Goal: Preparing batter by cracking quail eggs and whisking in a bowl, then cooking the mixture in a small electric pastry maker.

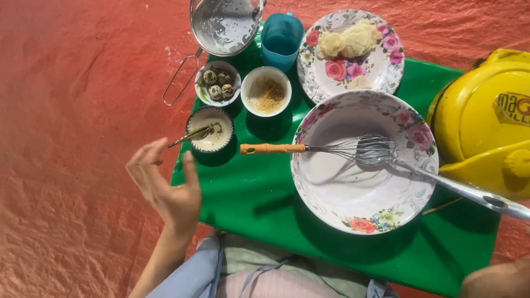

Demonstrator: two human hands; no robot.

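Left hand [165, 185]: raised over the left edge of the green board [248, 198], fingers spread and loosely curled, palm turned inward, holding nothing, touching nothing.

Right hand [497, 278]: only a sliver visible at the lower right corner of the view, beside the board's near right corner; finger state cannot be told.

Nearest to the left hand: small bowl of white batter [210, 129] at the board's left edge, with a metal spoon [190, 134] resting in it, handle pointing left past the rim.

Behind it, toward the far left corner: small bowl of speckled quail eggs [217, 84]; just beside that, white bowl of brown granules [266, 91].

Centre to right of board: large floral bowl [331, 182], white film on its inside. Whisk [331, 148] lying across it, orange handle over the left rim. Ladle [441, 179] lying in the bowl, handle running off past the right rim.

Far edge: metal sieve [226, 25], blue plastic cup [281, 38], floral plate [381, 72] carrying pale yellow lumps [348, 41].

Right edge: yellow plastic container [486, 127], partly on the board.

Beneath the board: red cloth [83, 110].
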